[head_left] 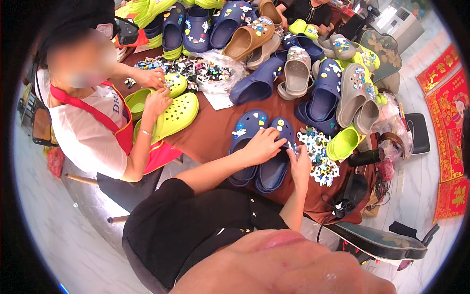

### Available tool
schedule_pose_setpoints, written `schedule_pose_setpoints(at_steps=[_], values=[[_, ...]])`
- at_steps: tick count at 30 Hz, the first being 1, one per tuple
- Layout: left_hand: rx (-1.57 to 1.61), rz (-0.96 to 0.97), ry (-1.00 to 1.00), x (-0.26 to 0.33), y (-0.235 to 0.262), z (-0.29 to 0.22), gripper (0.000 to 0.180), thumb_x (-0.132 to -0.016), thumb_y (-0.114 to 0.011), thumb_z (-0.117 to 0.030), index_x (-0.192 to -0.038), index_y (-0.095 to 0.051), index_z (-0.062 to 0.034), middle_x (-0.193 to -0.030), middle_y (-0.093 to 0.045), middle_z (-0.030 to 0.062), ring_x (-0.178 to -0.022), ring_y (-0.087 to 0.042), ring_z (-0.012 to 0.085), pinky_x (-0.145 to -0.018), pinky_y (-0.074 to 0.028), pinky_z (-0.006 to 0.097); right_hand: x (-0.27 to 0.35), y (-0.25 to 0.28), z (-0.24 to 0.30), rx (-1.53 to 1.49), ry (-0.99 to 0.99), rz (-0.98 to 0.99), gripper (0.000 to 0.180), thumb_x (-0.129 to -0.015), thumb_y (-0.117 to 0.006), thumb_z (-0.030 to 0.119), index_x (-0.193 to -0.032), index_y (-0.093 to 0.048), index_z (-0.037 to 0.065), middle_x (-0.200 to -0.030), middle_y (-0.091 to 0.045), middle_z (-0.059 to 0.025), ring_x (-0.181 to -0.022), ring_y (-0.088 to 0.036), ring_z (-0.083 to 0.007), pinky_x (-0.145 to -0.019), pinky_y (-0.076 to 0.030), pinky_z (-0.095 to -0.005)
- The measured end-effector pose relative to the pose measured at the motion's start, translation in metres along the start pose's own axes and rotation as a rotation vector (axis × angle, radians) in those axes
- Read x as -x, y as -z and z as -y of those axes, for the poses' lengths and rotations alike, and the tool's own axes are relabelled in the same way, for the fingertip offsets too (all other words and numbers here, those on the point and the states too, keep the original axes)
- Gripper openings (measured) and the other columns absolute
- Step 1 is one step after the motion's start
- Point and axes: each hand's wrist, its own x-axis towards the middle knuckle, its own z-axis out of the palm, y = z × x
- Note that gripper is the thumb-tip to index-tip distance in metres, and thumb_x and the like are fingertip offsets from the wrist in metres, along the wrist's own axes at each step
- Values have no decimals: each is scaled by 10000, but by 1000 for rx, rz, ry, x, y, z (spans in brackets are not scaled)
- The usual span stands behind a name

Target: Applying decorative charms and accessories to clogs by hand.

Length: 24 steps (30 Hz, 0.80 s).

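Note:
Two navy clogs (272, 175) lie side by side on the brown-covered table in front of me, toes pointing away, with small colourful charms on their uppers. My left hand (263, 146) reaches across the left clog and grips the right clog near its upper, fingers bent. On the right side of that clog, my right hand (300, 165) pinches a small white-and-blue shoe charm (292, 147) between thumb and finger. The fingers partly hide the clog's upper. A pile of loose charms (323, 156) lies just right of my right hand.
At left, a person in a red apron handles lime-green clogs (182, 113). Decorated clogs in navy, grey (297, 71) and brown (249, 38) crowd the far side. More charms (196, 71) lie by a plastic bag (223, 73). Another person sits at the back. A chair (377, 240) stands lower right.

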Motion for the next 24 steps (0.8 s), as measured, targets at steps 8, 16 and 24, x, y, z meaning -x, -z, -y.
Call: schedule_pose_setpoints(at_steps=[8,16,24], values=[[-69,-1,39,5,-7,-4,391,-778,-684,-191,-1143,-615,-70,-1039,-572,119,-1024,-551,279,-852,-432,400,-16,-14,-16,-123,61,49,377,-933,-565,418,-907,-500,48,-691,-608,-225,-685,-603,-440,-581,-432,-472],[-75,-1,41,8,-8,-4,442,-728,-660,-127,-1159,-600,-49,-1017,-565,120,-986,-563,274,-820,-440,387,-23,-14,-20,-221,-135,215,262,-949,-560,310,-931,-506,54,-640,-601,-177,-568,-627,-310,-516,-453,-401],[-70,-34,39,5,-6,-5,410,-704,-654,-85,-1112,-624,-64,-1027,-573,104,-977,-579,258,-806,-461,383,-13,-2,-17,-389,-45,282,174,-959,-553,218,-993,-471,68,-597,-568,-94,-510,-592,-178,-470,-438,-316]])
